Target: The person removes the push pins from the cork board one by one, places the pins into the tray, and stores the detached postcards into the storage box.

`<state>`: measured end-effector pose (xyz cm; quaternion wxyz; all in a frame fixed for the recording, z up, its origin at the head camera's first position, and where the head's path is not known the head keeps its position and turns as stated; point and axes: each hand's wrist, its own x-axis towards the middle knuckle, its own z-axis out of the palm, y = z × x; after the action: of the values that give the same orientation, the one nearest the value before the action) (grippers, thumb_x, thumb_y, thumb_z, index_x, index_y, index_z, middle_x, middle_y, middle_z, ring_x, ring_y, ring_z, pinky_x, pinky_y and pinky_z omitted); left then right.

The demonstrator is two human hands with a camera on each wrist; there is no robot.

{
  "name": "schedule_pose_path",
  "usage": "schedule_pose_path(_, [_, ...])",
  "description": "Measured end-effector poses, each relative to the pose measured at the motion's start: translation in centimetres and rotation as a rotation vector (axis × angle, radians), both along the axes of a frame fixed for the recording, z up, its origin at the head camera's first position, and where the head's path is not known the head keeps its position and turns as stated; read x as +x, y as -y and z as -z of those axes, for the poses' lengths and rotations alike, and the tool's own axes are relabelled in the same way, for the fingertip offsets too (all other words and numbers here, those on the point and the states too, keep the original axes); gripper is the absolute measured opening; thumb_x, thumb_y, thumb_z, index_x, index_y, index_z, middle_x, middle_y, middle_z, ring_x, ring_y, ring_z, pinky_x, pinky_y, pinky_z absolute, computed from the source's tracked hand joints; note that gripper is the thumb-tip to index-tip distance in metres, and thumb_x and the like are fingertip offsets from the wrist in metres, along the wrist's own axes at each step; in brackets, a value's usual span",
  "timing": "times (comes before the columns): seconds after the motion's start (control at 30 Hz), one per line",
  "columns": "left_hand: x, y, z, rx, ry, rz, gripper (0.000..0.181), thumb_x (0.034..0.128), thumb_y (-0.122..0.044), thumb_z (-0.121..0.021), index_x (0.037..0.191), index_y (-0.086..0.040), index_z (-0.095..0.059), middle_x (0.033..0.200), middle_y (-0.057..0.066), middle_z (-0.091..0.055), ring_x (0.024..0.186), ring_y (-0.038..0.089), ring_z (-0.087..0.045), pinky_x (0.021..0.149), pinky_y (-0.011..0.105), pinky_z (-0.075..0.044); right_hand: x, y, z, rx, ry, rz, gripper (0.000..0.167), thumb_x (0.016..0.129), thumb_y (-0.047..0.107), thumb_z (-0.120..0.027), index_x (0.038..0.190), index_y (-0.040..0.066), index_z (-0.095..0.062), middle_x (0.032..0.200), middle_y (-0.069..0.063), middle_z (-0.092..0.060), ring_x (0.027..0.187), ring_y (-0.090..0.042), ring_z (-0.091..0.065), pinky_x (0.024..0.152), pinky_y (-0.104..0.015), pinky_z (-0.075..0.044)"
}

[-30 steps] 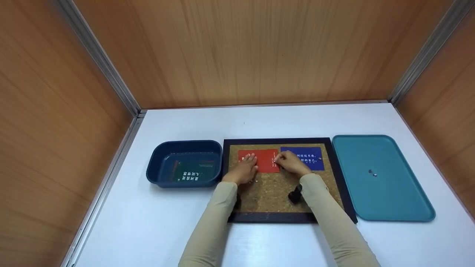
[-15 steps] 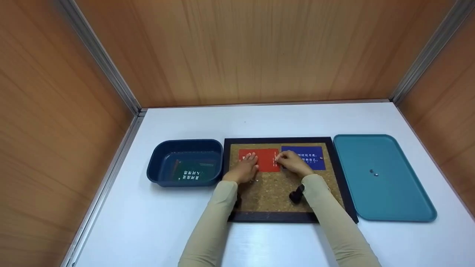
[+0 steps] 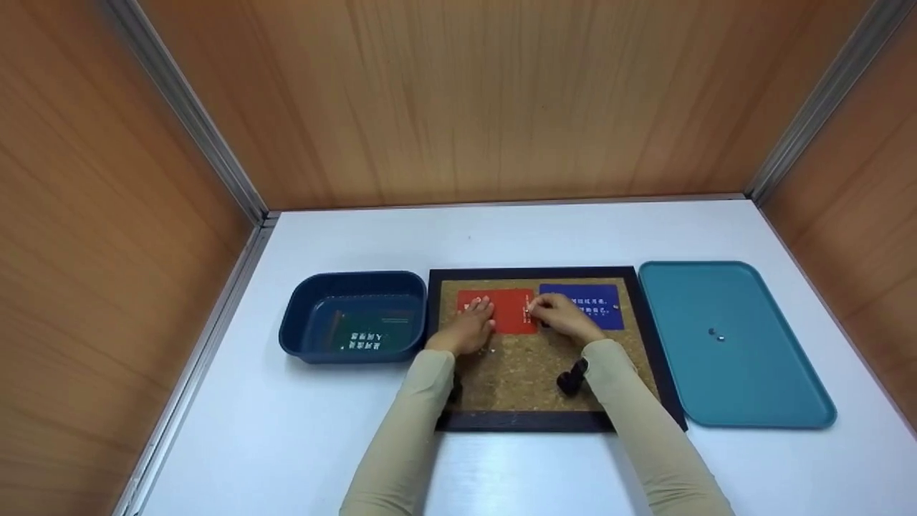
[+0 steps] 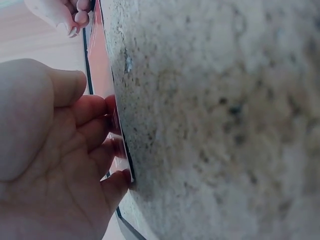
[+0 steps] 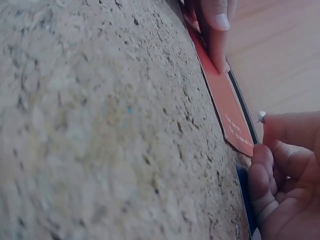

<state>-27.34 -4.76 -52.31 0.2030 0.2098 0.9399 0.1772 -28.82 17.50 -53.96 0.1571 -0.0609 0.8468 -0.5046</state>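
A red card [image 3: 512, 312] with white writing lies on the cork board [image 3: 526, 373]. My left hand [image 3: 469, 330] rests on the card's left part, fingertips spread and pressing it down; the left wrist view shows those fingers [image 4: 95, 132] against the card's edge. At the card's right end my right hand [image 3: 564, 315] holds a small silver thumbtack [image 5: 261, 117] at its fingertips, above the board. Partly under the right hand is a blue card [image 3: 598, 301] with white writing, with a small tack at its right edge.
A dark blue bin [image 3: 301, 337] with a dark green card [image 3: 376, 330] in it stands left of the board. To the right lies a teal tray [image 3: 745, 380] with a couple of small tacks [image 3: 716, 335] on it. Wooden panels wall the table.
Both hands stay almost in place on and over the red card. The whole head view shifts slightly.
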Motion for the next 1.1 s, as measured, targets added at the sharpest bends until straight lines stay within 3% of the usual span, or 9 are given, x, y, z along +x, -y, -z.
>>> schedule_pose_path(0.6, [-0.2,0.4,-0.3,0.035,0.046,0.043,0.050,0.1070,-0.025,-0.024,0.152,-0.002,-0.021,0.161,0.013,-0.011,0.150,0.028,-0.006,0.122,0.046,-0.013,0.5,-0.7,-1.3,-0.046,0.056,-0.019,0.027,0.098,0.018,-0.052,0.110,-0.004,-0.062,0.101,-0.016,-0.064,0.091,-0.022,-0.058,0.083,-0.036,-0.049])
schedule_pose_path(0.7, [-0.1,0.4,-0.4,0.041,0.054,0.039,0.050,0.1070,-0.024,-0.025,0.152,-0.002,-0.021,0.161,0.013,-0.011,0.150,0.028,-0.006,0.122,0.046,-0.012,0.5,-1.0,-1.3,-0.049,0.041,-0.031,0.027,0.098,0.021,-0.054,0.108,-0.001,-0.064,0.099,-0.012,-0.066,0.090,-0.020,-0.059,0.082,-0.032,-0.049])
schedule_pose_path(0.9, [-0.3,0.4,-0.5,0.044,0.051,0.043,0.050,0.1069,-0.024,-0.025,0.152,-0.002,-0.021,0.161,0.013,-0.011,0.150,0.028,-0.007,0.122,0.047,-0.012,0.7,-1.8,-2.2,-0.095,0.007,-0.051,0.030,0.098,0.022,-0.055,0.109,-0.005,-0.062,0.104,-0.018,-0.064,0.091,-0.022,-0.058,0.083,-0.033,-0.049])
schedule_pose_path(1.1, [-0.4,0.3,-0.4,0.032,0.049,0.041,0.051,0.1070,-0.026,-0.025,0.152,-0.003,-0.021,0.161,0.012,-0.011,0.150,0.027,-0.007,0.122,0.047,-0.013,0.7,-3.0,-2.7,-0.074,0.005,-0.042,0.033,0.099,0.025,-0.054,0.112,-0.005,-0.060,0.102,-0.011,-0.059,0.092,-0.021,-0.056,0.086,-0.037,-0.049])
